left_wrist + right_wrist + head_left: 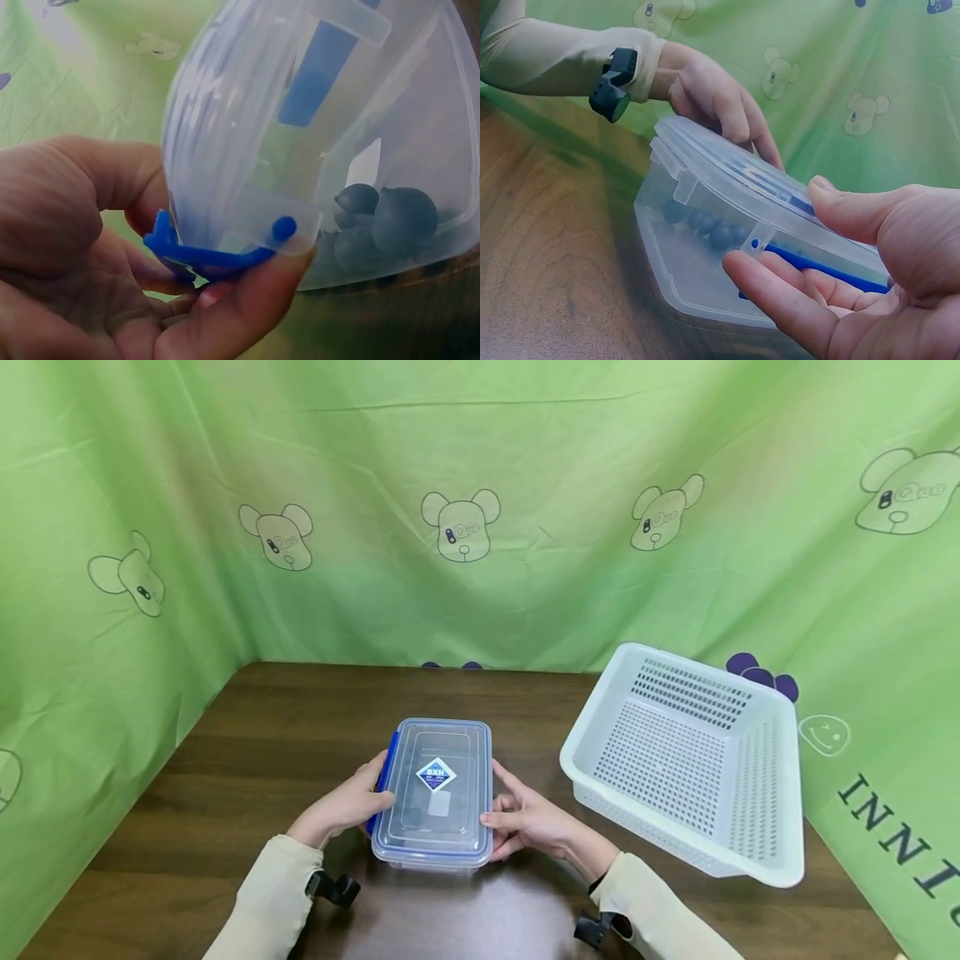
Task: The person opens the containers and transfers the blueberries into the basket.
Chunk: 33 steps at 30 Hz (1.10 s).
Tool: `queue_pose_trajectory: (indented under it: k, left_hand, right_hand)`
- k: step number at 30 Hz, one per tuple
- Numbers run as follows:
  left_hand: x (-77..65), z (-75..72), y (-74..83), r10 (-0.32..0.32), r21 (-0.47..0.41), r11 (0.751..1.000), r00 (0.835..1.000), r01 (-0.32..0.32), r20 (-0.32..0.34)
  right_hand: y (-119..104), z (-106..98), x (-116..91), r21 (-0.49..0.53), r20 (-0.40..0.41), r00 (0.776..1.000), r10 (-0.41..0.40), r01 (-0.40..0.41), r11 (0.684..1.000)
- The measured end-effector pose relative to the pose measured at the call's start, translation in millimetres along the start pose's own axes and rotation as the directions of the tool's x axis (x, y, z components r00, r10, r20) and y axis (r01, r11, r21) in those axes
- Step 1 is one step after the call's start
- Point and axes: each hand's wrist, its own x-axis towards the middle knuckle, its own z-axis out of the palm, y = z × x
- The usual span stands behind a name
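Note:
A clear plastic food container point(431, 864) with blue side latches sits on the table, its clear lid point(465, 818) on top. Several dark round pieces point(405, 220) lie inside; their kind is unclear. My left hand point(347, 803) grips the container's left side, thumb over the lid's edge. In the left wrist view, its fingers are around a blue latch point(217, 259), which stands out from the wall. The right hand point(542, 821) holds the opposite side, thumb on the lid's rim and fingers at the other blue latch point(821, 268). Whether that latch is fastened, I cannot tell.
To the right stands a white perforated plastic basket point(588, 793), near the table's right edge. A green curtain point(525, 602) printed with bear heads hangs behind and beside the wooden table point(292, 727). Both sleeved wrists wear small black devices point(333, 889).

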Motion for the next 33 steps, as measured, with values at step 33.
queue_pose_trajectory:
  k: [33]
  left_hand:
    - [4.9, -19.7, -50.9, 0.015, -0.45, 0.89, 0.984, 0.069, 0.18]
  right_hand:
    - [7.4, -0.7, -0.5, 0.013, 0.003, 1.0, -0.029, 0.029, 1.0]
